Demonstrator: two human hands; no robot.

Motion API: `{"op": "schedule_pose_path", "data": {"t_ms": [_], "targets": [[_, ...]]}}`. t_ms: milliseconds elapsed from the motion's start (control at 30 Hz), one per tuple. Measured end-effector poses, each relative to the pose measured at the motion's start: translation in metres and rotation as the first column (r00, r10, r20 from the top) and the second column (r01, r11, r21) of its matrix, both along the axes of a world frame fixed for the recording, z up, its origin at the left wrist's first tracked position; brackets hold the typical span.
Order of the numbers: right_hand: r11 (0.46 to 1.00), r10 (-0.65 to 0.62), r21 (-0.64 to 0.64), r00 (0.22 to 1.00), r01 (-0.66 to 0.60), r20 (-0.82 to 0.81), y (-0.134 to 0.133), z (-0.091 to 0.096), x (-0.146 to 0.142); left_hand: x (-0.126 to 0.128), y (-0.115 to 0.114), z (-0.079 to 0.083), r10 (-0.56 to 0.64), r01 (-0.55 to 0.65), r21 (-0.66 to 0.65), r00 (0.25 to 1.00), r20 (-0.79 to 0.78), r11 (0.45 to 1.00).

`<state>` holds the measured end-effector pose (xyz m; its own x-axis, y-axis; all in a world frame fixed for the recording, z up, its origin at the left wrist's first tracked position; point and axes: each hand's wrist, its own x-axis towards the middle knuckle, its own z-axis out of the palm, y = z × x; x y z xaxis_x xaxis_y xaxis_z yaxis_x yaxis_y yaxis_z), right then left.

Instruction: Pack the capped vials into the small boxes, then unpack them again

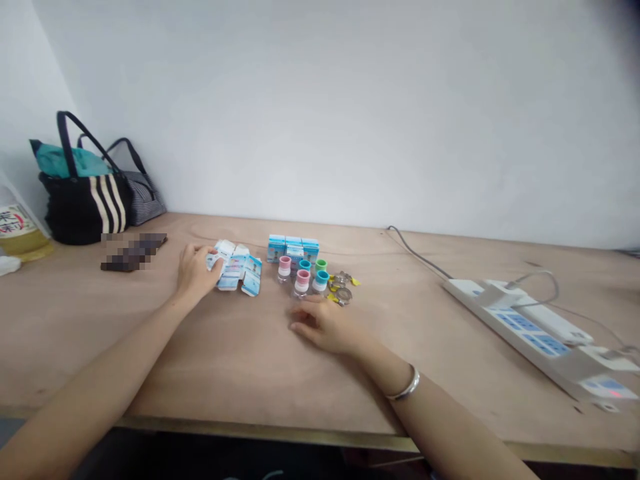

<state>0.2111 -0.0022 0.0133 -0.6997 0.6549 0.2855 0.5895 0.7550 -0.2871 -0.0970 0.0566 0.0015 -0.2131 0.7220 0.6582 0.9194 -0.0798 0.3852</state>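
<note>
My left hand (194,270) rests on the wooden table (225,360), its fingers touching a loose pile of flattened white-and-blue cartons (237,270). My right hand (325,327) lies flat on the table, fingers stretched out, just in front of several small vials with pink, teal and green caps (303,273). Behind the vials stand three folded blue boxes (293,248) in a row. A few small metal rings with yellow tabs (341,287) lie to the right of the vials. A silver bangle sits on my right wrist.
A black striped tote bag (83,193) with teal cloth and a grey bag stand at the back left by the wall. A yellow drink bottle (17,230) is at the far left. Two white power strips (535,330) with cables lie at the right.
</note>
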Motion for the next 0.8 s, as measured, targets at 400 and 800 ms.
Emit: {"op": "schedule_pose_path", "data": {"t_ms": [400, 800], "targets": [[0.990, -0.141, -0.013, 0.989, 0.141, -0.034, 0.011, -0.011, 0.002, 0.066, 0.062, 0.027, -0.498, 0.475, -0.206, 0.863, -0.078, 0.856], [0.990, -0.139, -0.035, 0.990, 0.138, -0.014, 0.011, -0.011, 0.002, 0.090, 0.100, 0.026, -0.498, 0.518, -0.078, 0.847, 0.186, 0.852]]}}
